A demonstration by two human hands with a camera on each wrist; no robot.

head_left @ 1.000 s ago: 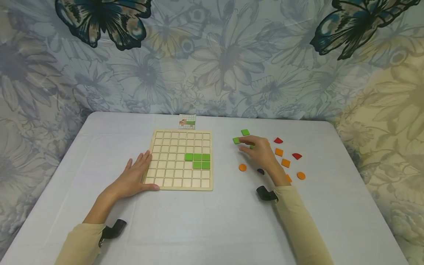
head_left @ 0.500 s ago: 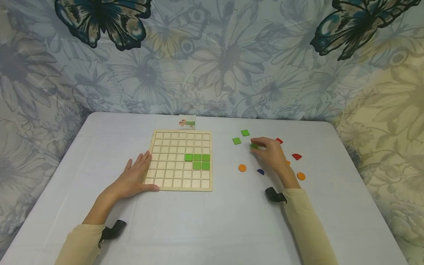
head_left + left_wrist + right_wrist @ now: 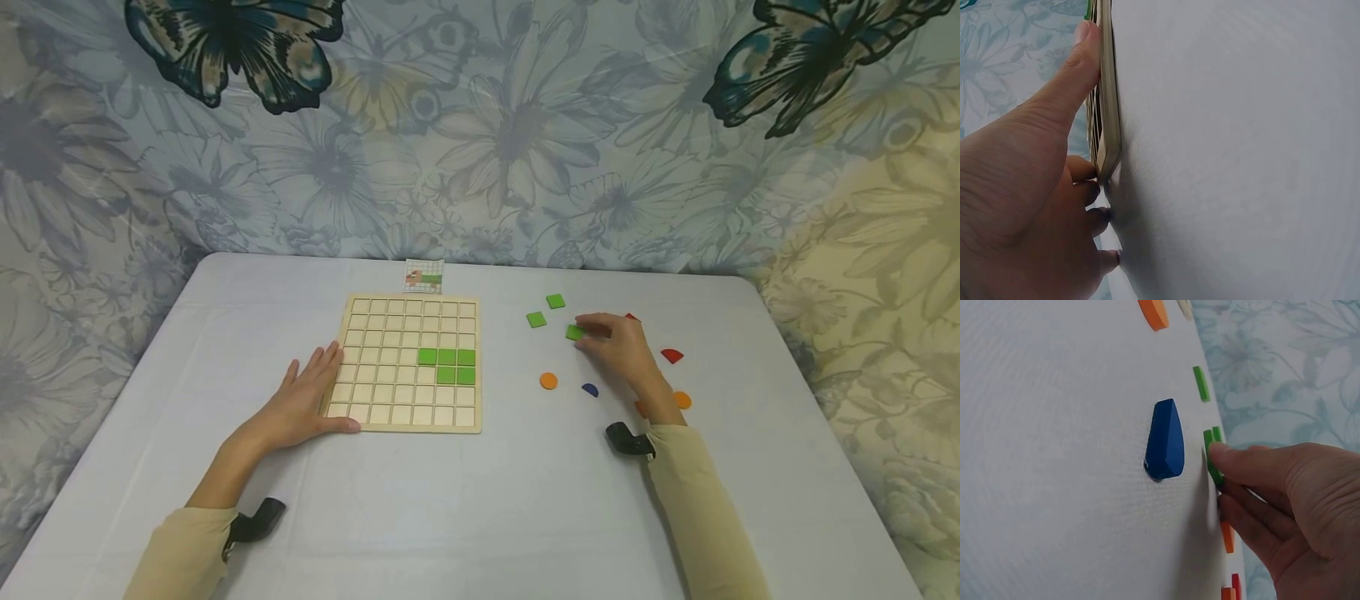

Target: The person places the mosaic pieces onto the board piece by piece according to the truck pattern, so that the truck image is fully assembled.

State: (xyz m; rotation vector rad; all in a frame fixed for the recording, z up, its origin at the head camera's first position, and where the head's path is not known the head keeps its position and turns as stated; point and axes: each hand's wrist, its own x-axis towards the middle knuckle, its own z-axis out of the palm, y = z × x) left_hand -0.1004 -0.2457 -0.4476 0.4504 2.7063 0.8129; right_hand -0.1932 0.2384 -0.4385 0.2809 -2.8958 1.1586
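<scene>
A wooden grid board [image 3: 375,374] lies left of the table's middle, with several green square tiles [image 3: 446,357] set in its right-hand cells. My left hand [image 3: 300,404] rests at the board's left side with fingers spread, the thumb along the near edge; the left wrist view shows that thumb [image 3: 1069,72] against the board's rim. To the right of the board, my right hand [image 3: 618,346] pinches a loose green square tile [image 3: 573,332] between thumb and fingers, low at the tabletop. Two more green tiles [image 3: 536,319] lie just beyond it.
A small pattern card [image 3: 423,276] lies behind the board. Around the right hand are an orange disc [image 3: 549,381], a blue half-round piece [image 3: 590,390], a red wedge [image 3: 672,356] and another orange disc [image 3: 682,400]. Orange pieces [image 3: 1227,537] are partly hidden by the right hand.
My right hand has drawn back to the right from over the green tiles, its fingertips now at the nearest one. The left hand and the board have stayed put.
</scene>
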